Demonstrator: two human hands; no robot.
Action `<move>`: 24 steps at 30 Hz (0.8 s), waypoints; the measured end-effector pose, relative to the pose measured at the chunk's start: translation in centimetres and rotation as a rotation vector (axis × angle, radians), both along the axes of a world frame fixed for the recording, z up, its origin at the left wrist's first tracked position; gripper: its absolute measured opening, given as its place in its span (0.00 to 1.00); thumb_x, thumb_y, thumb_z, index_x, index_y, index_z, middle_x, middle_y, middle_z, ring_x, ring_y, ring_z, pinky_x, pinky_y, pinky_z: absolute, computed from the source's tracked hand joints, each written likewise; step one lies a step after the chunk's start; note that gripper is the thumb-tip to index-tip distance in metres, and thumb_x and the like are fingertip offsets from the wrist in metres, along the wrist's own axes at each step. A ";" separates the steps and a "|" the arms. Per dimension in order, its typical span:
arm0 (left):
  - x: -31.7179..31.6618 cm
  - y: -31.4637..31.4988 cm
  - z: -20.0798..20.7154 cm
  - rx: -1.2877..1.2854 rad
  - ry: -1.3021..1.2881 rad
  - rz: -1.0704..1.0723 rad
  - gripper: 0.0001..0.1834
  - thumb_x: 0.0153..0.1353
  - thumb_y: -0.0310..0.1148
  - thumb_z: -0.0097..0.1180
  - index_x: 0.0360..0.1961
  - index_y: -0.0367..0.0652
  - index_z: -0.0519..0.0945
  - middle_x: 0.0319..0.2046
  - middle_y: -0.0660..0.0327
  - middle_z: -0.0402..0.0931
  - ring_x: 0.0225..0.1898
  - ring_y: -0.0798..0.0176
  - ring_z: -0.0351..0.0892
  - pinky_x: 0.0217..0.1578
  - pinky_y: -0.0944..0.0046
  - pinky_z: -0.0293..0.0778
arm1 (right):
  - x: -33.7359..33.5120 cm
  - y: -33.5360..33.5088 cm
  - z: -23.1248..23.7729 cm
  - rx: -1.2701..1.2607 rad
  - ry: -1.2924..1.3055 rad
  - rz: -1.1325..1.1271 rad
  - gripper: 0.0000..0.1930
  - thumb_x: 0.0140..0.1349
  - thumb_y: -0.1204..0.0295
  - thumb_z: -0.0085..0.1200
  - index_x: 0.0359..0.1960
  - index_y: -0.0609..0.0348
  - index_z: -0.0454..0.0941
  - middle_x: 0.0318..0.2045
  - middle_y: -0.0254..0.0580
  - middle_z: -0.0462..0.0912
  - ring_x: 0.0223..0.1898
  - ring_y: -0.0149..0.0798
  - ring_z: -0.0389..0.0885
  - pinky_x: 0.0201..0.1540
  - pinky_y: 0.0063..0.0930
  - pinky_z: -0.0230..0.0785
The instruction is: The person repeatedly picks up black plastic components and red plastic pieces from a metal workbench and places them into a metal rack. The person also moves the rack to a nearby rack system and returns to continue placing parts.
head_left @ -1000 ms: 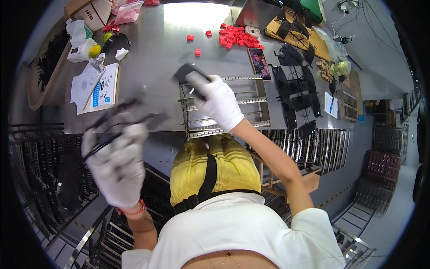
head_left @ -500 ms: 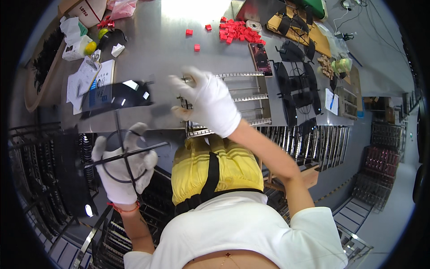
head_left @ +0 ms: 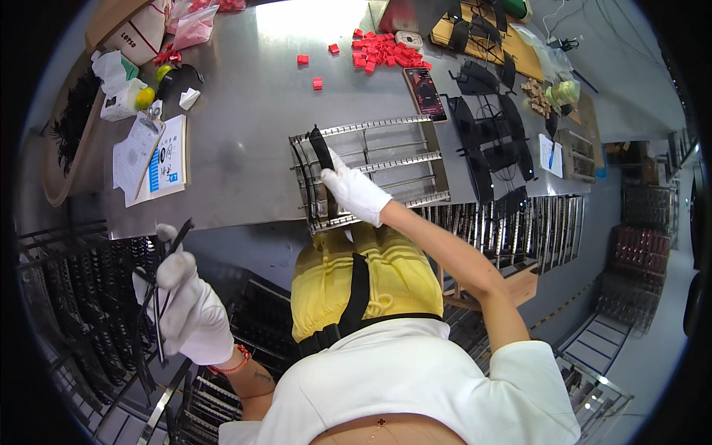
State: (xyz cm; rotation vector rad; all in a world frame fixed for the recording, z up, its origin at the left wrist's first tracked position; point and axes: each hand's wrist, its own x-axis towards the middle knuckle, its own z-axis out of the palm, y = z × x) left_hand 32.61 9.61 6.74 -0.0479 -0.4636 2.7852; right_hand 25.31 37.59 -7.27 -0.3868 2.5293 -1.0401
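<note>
My right hand [head_left: 356,190], in a white glove, pinches a dark curved lens-like strip [head_left: 320,148] at the left end of a metal slotted rack [head_left: 400,161]. A few similar dark strips stand on edge in the rack's leftmost slots. Off the table's front left edge, my gloved left hand [head_left: 189,308] is closed on a black cross-shaped holder [head_left: 158,297], now turned nearly edge-on. Dark pieces hang about it, hard to tell from the racks behind. More dark curved lenses on such holders [head_left: 493,141] lie right of the rack.
Red clips [head_left: 386,52] lie in a heap beyond the rack, near a phone [head_left: 425,94]. A clipboard with papers [head_left: 141,152] and a tissue pack [head_left: 122,96] are at the left. Wooden blocks [head_left: 535,99] sit far right. Loaded racks [head_left: 519,230] stand below the table.
My left hand has lowered and turned the holder from face-on to edge-on, drawing its large dark lens away from the table. My right hand has closed on a strip at the rack.
</note>
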 end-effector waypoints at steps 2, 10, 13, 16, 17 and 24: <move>-0.3 -1.0 -0.9 -0.142 0.076 0.022 0.34 0.69 0.32 0.45 0.69 0.25 0.48 0.47 0.44 0.63 0.24 0.63 0.75 0.14 0.72 0.78 | 0.5 -0.2 -2.3 0.264 0.178 0.157 0.09 0.58 0.80 0.44 0.39 0.75 0.68 0.66 0.77 0.57 0.28 0.63 0.82 0.33 0.46 0.78; -2.1 -4.3 -2.0 -1.132 0.012 0.898 0.37 0.67 0.47 0.44 0.61 0.18 0.60 0.60 0.26 0.61 0.61 0.35 0.68 0.62 0.45 0.71 | 0.5 -2.2 1.6 0.384 0.070 -0.009 0.18 0.63 0.69 0.52 0.51 0.68 0.72 0.55 0.75 0.71 0.31 0.56 0.86 0.33 0.43 0.80; -4.9 -2.5 -2.4 -2.003 -0.132 1.369 0.31 0.60 0.39 0.50 0.58 0.24 0.64 0.59 0.33 0.63 0.59 0.41 0.69 0.60 0.49 0.70 | -0.8 -2.5 6.6 0.229 0.276 -0.188 0.27 0.66 0.60 0.54 0.61 0.65 0.70 0.44 0.63 0.83 0.35 0.57 0.84 0.39 0.44 0.77; -5.5 2.1 -2.7 -2.654 0.583 1.356 0.28 0.54 0.31 0.55 0.55 0.30 0.68 0.58 0.41 0.65 0.58 0.47 0.69 0.58 0.52 0.70 | -0.4 -3.4 10.8 -0.582 -0.145 -0.002 0.32 0.61 0.55 0.59 0.62 0.62 0.70 0.40 0.58 0.83 0.37 0.56 0.83 0.41 0.43 0.77; -5.3 3.6 -2.8 -2.671 0.858 1.319 0.27 0.51 0.29 0.57 0.54 0.32 0.69 0.58 0.43 0.65 0.57 0.49 0.70 0.57 0.54 0.69 | -0.4 -3.6 11.6 -0.508 -0.053 0.135 0.33 0.57 0.56 0.63 0.60 0.63 0.71 0.35 0.54 0.83 0.39 0.53 0.83 0.41 0.41 0.78; -5.1 4.0 -1.8 -1.850 0.287 0.647 0.17 0.62 0.28 0.55 0.52 0.51 0.69 0.62 0.53 0.67 0.61 0.49 0.68 0.57 0.51 0.74 | 1.3 0.6 5.5 -0.068 0.320 -0.212 0.11 0.61 0.74 0.50 0.46 0.57 0.73 0.48 0.69 0.74 0.33 0.61 0.82 0.37 0.47 0.78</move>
